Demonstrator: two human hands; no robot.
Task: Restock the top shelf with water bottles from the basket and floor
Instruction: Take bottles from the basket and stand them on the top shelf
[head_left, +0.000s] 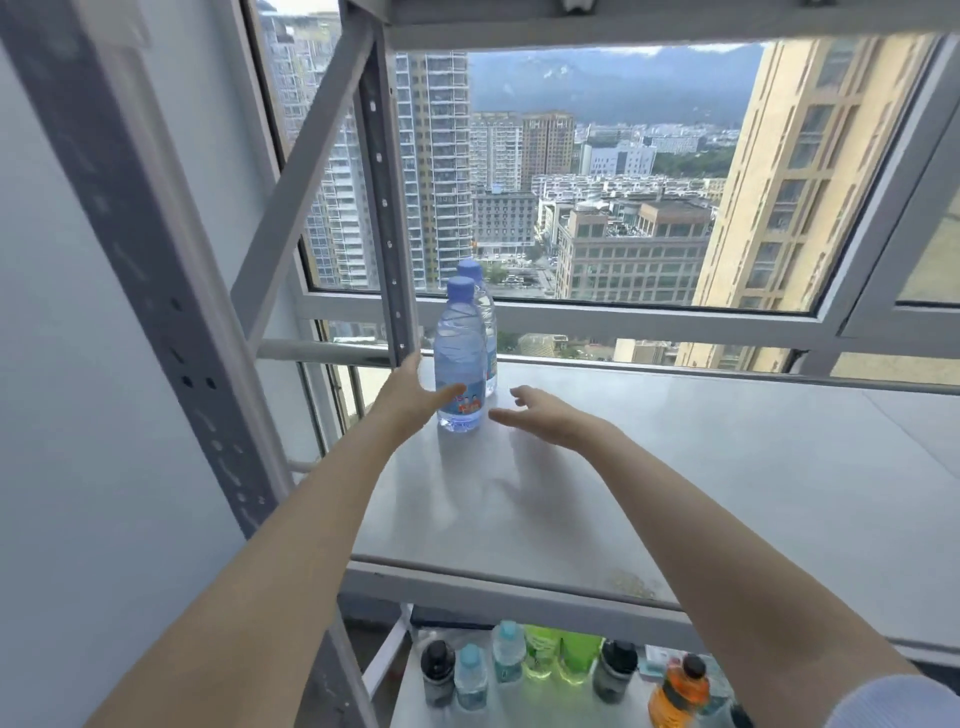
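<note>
Two clear water bottles with blue caps stand upright at the back left of the grey shelf (675, 467). The front bottle (460, 358) has a blue label; the second bottle (485, 332) stands right behind it, partly hidden. My left hand (413, 395) is spread open at the left side of the front bottle, its thumb touching the label. My right hand (540, 415) hovers open just to the right of that bottle, fingers straight, not touching it.
A grey metal upright (387, 208) of the rack rises just left of the bottles, with a window behind. On the lower shelf (415, 691) stand several drinks: small water bottles (470, 675), green bottles (563, 654), dark-capped bottles (438, 670) and an orange bottle (678, 691).
</note>
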